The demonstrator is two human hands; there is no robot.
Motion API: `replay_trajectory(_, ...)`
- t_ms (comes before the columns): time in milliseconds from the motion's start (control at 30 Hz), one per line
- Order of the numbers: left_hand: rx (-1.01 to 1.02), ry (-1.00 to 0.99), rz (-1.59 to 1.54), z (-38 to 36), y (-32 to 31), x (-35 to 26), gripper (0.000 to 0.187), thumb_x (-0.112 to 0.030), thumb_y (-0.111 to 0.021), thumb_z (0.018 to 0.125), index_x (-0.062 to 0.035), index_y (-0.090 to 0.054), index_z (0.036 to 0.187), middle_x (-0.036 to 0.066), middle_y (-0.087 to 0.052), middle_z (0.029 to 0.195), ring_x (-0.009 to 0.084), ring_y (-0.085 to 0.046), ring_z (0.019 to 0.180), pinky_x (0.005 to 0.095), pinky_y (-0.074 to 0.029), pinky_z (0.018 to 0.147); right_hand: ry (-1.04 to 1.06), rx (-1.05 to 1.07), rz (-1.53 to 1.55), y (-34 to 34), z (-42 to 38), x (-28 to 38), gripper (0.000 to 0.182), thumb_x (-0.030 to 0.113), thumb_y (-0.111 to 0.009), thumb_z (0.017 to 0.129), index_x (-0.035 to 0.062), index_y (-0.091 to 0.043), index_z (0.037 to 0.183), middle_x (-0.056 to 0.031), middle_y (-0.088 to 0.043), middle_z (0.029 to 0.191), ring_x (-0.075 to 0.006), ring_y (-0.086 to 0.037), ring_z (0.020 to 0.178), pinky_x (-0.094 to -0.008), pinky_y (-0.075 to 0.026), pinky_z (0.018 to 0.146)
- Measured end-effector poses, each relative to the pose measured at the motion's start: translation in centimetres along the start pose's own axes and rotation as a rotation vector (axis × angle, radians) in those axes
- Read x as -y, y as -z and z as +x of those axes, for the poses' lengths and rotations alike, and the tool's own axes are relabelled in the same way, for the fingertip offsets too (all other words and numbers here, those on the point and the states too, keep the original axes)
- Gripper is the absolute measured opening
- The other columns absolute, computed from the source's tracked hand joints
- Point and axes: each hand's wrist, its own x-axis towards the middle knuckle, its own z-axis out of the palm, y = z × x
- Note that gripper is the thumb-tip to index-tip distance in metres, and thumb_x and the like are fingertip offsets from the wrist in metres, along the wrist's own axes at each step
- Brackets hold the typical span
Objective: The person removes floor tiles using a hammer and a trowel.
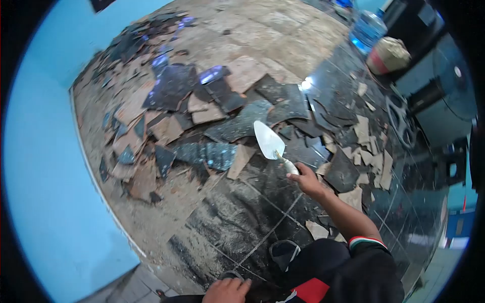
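My right hand (307,180) is wrapped round the pale handle of a trowel (269,141). Its light, leaf-shaped blade points up and away, over broken dark floor tiles (242,121). Low in the view, my left hand (227,291) rests near my leg, fingers lying loosely with no tool in them. Part of that hand is cut off by the lower edge. Between my hands, dusty black tiles (273,197) are still laid in the floor, with light joint lines. A dark shoe (284,254) shows beside my knee.
Tile shards pile along the blue wall (45,151) on the left. Bare rough screed (273,25) lies beyond. At right are more pale shards (374,161), a water jug (367,31), a sack (389,54) and a grey plastic frame (402,121).
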Motion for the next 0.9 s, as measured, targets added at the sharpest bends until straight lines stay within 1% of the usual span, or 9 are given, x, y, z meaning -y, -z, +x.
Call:
replay_trajectory(100,0.125,0.112,0.016,3.2,3.1,0.4,0.044,-0.013,-0.063,0.09,-0.0028,-0.062,0.133,0.015,-0.063,0.11,0.0339,-0.06,0.11,0.0465,-0.049,0.096,-0.136,0.039,0.384,1.4,-1.9,1.1,0.042,0.013,-0.072,0.091,-0.0012,-0.05,0.124,-0.013,-0.065,0.095,-0.0189,-0.066,0.074,-0.0364,-0.051,0.065)
replay_trajectory(367,-0.231,0.121,-0.025,12.7,4.0,9.4,0.043,-0.011,-0.066,0.08,-0.0041,-0.069,0.122,0.018,-0.07,0.104,0.038,-0.068,0.097,0.0482,-0.054,0.087,-0.284,-0.497,0.386,11.7,-8.5,-3.5,0.045,0.014,-0.073,0.092,0.001,-0.049,0.128,-0.0115,-0.063,0.091,-0.0162,-0.062,0.067,-0.0334,-0.051,0.057)
replay_trajectory(433,-0.195,0.214,0.008,14.8,3.5,11.2,0.044,-0.01,-0.065,0.08,-0.0036,-0.068,0.123,0.019,-0.07,0.107,0.0395,-0.067,0.098,0.0488,-0.054,0.088,-0.366,-0.671,0.349,15.4,-11.1,-5.2,0.05,0.017,-0.076,0.089,0.0003,-0.049,0.127,-0.0157,-0.067,0.092,-0.0235,-0.067,0.072,-0.0367,-0.054,0.061)
replay_trajectory(500,-0.117,0.178,0.109,16.9,3.9,11.4,0.04,-0.012,-0.064,0.081,-0.0035,-0.069,0.12,0.02,-0.07,0.109,0.0404,-0.067,0.101,0.0498,-0.054,0.089,-0.349,-0.864,0.012,18.4,-12.4,-14.5,0.051,0.02,-0.077,0.084,-0.0012,-0.052,0.123,-0.0219,-0.07,0.096,-0.0328,-0.07,0.08,-0.0409,-0.056,0.066)
replay_trajectory(567,-0.035,0.111,0.258,18.3,4.4,9.9,0.037,-0.013,-0.063,0.082,-0.0035,-0.069,0.117,0.021,-0.07,0.109,0.0406,-0.067,0.103,0.0505,-0.053,0.089,-0.424,-0.746,-0.012,22.0,-15.5,-11.1,0.051,0.022,-0.077,0.081,-0.0022,-0.055,0.12,-0.0266,-0.07,0.101,-0.0388,-0.071,0.085,-0.0433,-0.057,0.07)
replay_trajectory(633,-0.043,0.042,0.266,20.1,5.5,7.5,0.034,-0.014,-0.062,0.083,-0.0034,-0.068,0.115,0.021,-0.069,0.106,0.0415,-0.066,0.102,0.0525,-0.053,0.089,-0.408,-0.593,0.014,23.2,-17.0,-8.8,0.048,0.021,-0.076,0.081,-0.0013,-0.057,0.119,-0.0231,-0.071,0.098,-0.0357,-0.071,0.084,-0.0424,-0.056,0.068)
replay_trajectory(733,-0.038,-0.075,0.268,22.7,8.5,1.6,0.042,-0.011,-0.064,0.083,-0.0056,-0.066,0.124,0.02,-0.068,0.111,0.0417,-0.064,0.105,0.0526,-0.052,0.09,-0.53,-0.286,0.142,21.9,-16.8,-5.4,0.048,0.02,-0.078,0.081,-0.0002,-0.059,0.119,-0.0184,-0.071,0.093,-0.0296,-0.07,0.077,-0.04,-0.056,0.066)
replay_trajectory(800,0.044,-0.131,0.365,23.7,12.1,-5.7,0.043,-0.012,-0.065,0.083,-0.0048,-0.065,0.125,0.019,-0.067,0.109,0.0401,-0.064,0.104,0.0503,-0.052,0.089,-0.29,-0.115,0.053,17.6,-14.8,-5.2,0.034,0.012,-0.078,0.083,0.0013,-0.063,0.111,-0.005,-0.065,0.078,-0.0162,-0.061,0.058,-0.0332,-0.047,0.05)
replay_trajectory(900,-0.009,-0.298,0.37,22.5,15.9,-12.1,0.045,-0.012,-0.067,0.083,-0.0033,-0.063,0.127,0.015,-0.067,0.11,0.0356,-0.065,0.104,0.0469,-0.052,0.089,-0.328,0.166,0.254,13.6,-11.5,-2.3,0.048,0.019,-0.078,0.087,-0.0019,-0.065,0.128,-0.0093,-0.073,0.1,-0.0153,-0.067,0.081,-0.0341,-0.053,0.075)
